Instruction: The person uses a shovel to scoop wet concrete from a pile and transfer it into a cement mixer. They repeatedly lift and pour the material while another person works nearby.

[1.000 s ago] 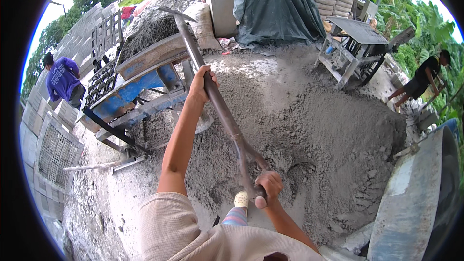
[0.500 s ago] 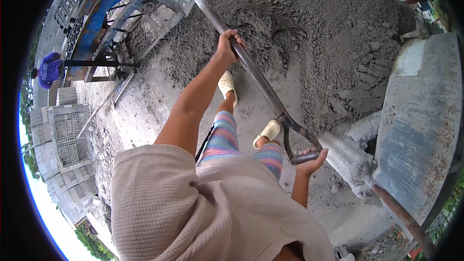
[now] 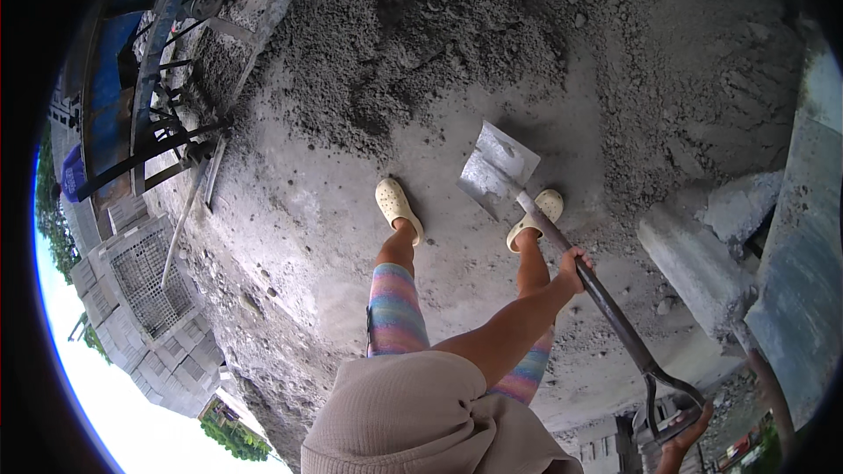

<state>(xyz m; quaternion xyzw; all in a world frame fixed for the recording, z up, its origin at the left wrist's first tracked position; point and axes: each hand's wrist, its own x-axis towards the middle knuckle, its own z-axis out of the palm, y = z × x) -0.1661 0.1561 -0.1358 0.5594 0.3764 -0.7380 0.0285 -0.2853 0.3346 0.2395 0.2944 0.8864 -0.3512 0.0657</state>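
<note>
A shovel (image 3: pixel 615 314) slants across the lower right, its bare metal blade up by my right foot. My left hand (image 3: pixel 575 269) is wrapped round the dark shaft, a little below the blade socket. At the lower right my right hand (image 3: pixel 688 433) grips the Y-shaped handle end, partly cut off by the dark rim. The square silver blade (image 3: pixel 499 167) carries no visible load and appears just above the concrete floor. Beyond it lies a broad heap of damp grey sand or concrete mix (image 3: pixel 474 26).
A blue, rusty machine frame (image 3: pixel 118 79) stands at the far left, near stacked grey blocks (image 3: pixel 176 364) and a light crate (image 3: pixel 154 281). On the right are a large metal sheet (image 3: pixel 803 272), a cement-coated lump (image 3: pixel 694 254) and a rusty pipe (image 3: pixel 773 386). My feet wear cream clogs (image 3: pixel 394 202).
The shovel has swung back from the machine at upper left toward my right side, its blade now near my right foot. Both hands have moved right and stay on it.
</note>
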